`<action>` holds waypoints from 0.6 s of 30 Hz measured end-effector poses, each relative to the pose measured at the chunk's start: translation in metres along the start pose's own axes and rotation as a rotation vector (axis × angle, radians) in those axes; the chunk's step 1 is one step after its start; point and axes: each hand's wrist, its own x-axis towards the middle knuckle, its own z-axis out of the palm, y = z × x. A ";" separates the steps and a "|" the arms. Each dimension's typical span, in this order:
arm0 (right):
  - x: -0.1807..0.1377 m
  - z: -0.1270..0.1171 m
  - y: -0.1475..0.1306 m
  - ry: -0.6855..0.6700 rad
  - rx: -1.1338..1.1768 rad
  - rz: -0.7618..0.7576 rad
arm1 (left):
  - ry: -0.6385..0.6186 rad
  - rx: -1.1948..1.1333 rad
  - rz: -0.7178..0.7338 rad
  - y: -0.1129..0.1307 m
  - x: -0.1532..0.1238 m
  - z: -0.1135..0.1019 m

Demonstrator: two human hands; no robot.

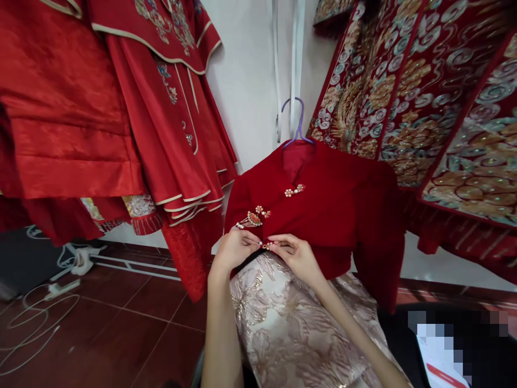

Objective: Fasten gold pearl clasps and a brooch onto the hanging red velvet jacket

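Observation:
A dark red velvet jacket (339, 205) hangs on a purple hanger (298, 121) over a pale gold brocade skirt (291, 323). Pearl clasps run down its front: one (294, 190) near the collar, a fan-shaped one (253, 217) below it. At the jacket's lower front edge my left hand (232, 250) and my right hand (297, 256) meet. Both pinch a small gold clasp (267, 246) between their fingertips.
Red satin garments (121, 108) hang at the left. Heavily embroidered red and gold garments (436, 97) hang at the right. A white wall (250, 81) stands behind. White cables (36, 312) lie on the dark red tiled floor (133, 323) at the lower left.

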 end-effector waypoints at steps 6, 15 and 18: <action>-0.007 0.024 0.008 0.167 -0.130 -0.180 | -0.001 0.001 0.017 -0.009 0.001 0.001; -0.010 0.024 0.006 0.200 -0.253 -0.222 | 0.059 0.139 0.006 0.005 -0.005 0.003; -0.011 0.025 0.007 0.212 -0.281 -0.222 | 0.066 0.218 0.002 0.010 -0.006 0.005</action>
